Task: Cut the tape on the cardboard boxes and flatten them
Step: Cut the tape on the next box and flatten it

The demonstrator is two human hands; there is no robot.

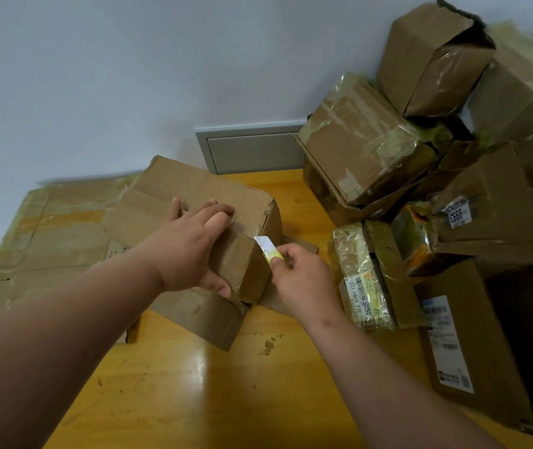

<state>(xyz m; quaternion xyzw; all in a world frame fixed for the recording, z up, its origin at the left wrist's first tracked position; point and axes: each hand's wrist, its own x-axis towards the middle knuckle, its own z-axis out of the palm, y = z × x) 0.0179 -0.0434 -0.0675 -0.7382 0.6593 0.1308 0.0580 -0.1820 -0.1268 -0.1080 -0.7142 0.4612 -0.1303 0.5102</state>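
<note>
Pressing box [213,202]: left hand [190,251]; right hand [301,280] pinching cutter [268,249]

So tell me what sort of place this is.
Probably an office or storeroom corner used for breaking down parcels, not a kitchen or workshop. A glossy wooden table stands against a plain white wall, and used shipping boxes with tape and labels are piled at its right.

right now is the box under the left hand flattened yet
Not yet: the box stands with depth, its end flaps folded in.
</note>
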